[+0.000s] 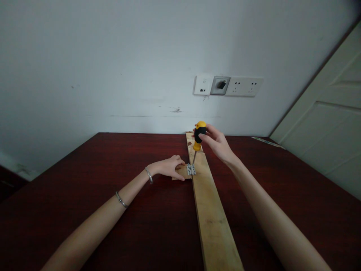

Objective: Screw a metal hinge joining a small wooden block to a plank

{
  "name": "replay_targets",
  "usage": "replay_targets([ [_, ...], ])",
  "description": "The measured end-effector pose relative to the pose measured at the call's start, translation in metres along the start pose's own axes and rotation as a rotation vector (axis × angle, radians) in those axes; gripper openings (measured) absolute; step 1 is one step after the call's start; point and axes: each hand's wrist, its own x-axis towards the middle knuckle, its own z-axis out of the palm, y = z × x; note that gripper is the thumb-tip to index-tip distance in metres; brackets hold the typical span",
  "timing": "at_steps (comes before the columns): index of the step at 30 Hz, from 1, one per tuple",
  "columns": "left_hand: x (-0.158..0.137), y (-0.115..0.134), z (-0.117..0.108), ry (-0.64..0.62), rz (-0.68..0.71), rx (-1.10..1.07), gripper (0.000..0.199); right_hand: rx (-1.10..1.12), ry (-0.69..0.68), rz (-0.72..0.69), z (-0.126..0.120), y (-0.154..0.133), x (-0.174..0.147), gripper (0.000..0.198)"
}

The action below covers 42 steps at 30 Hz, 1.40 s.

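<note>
My right hand (216, 142) is closed round the yellow and black handle of a screwdriver (200, 134). The shaft points down, slightly tilted, and its tip is at a metal hinge (191, 169). One leaf of the hinge lies on a long wooden plank (210, 203), the other on a small wooden block (182, 171) against the plank's left side. My left hand (171, 166) grips that block, thumb at the near edge and fingers at the far edge. Whether the tip sits in a screw is too small to tell.
The plank runs from the near edge of view to the wall across a dark red table (126, 233). A flat patterned strip (267, 142) lies at the table's back right. Wall sockets (244, 86) are above, and a white panelled door (332, 124) stands at the right.
</note>
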Motion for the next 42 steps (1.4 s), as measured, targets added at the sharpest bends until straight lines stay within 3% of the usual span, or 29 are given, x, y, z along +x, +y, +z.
replay_targets([
  [10,0.000,0.001,-0.001,-0.007,-0.010,-0.008,0.063,0.150,0.089,-0.006,0.011,0.004,0.000,0.042],
  [19,0.000,0.002,0.000,-0.008,-0.008,-0.030,0.067,0.368,0.020,0.089,0.013,0.006,0.003,0.033],
  [25,0.000,0.000,0.001,-0.005,-0.005,-0.011,0.065,0.255,0.045,0.065,0.013,0.005,0.001,0.026],
  [28,0.001,-0.001,0.001,-0.004,-0.003,-0.006,0.064,0.227,0.083,0.038,0.014,0.004,-0.001,0.032],
  [33,0.000,0.000,0.000,-0.005,-0.005,-0.015,0.065,0.273,0.125,0.096,0.016,0.001,-0.001,0.034],
  [39,0.000,-0.001,0.001,0.002,0.004,-0.008,0.065,0.415,0.013,0.114,0.013,-0.002,0.001,0.028],
  [42,0.000,-0.001,0.001,0.002,0.008,-0.006,0.066,0.371,0.012,0.118,0.011,-0.002,0.000,0.026],
])
